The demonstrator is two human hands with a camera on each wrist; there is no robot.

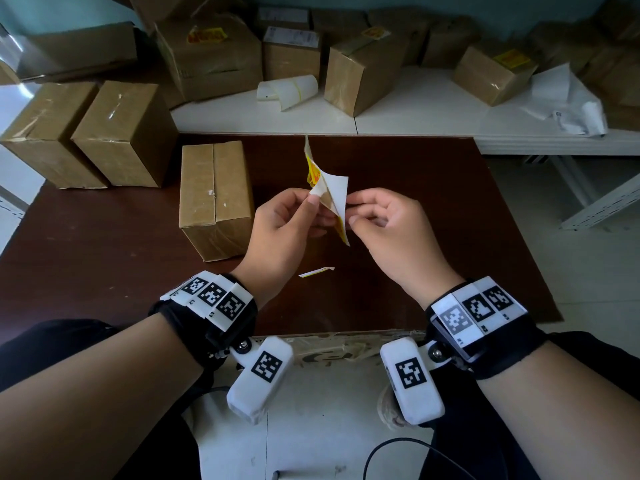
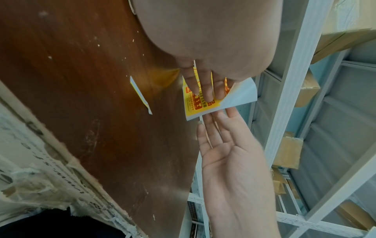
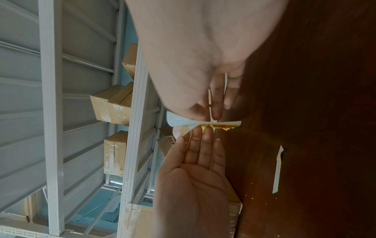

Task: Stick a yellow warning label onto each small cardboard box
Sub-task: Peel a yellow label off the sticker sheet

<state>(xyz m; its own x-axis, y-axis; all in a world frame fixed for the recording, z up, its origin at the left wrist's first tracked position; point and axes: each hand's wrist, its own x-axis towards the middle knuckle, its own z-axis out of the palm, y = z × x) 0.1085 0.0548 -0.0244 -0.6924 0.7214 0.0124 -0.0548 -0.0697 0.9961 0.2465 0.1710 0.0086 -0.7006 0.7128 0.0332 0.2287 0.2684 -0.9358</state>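
Observation:
I hold a yellow warning label (image 1: 312, 172) up over the dark brown table (image 1: 433, 209), partly peeled from its white backing (image 1: 337, 190). My left hand (image 1: 313, 206) pinches the label side, with its fingers on the printed yellow face (image 2: 193, 104) in the left wrist view. My right hand (image 1: 349, 212) pinches the curled white backing (image 2: 242, 95). The right wrist view shows the label (image 3: 220, 125) edge-on between both hands. A small taped cardboard box (image 1: 214, 199) with no label on its top stands just left of my left hand.
A torn backing strip (image 1: 317, 271) lies on the table below my hands. Two more plain boxes (image 1: 86, 133) stand at the far left. On the white shelf (image 1: 415, 112) behind are several boxes, some labelled (image 1: 207, 38), and a curled backing roll (image 1: 287, 88).

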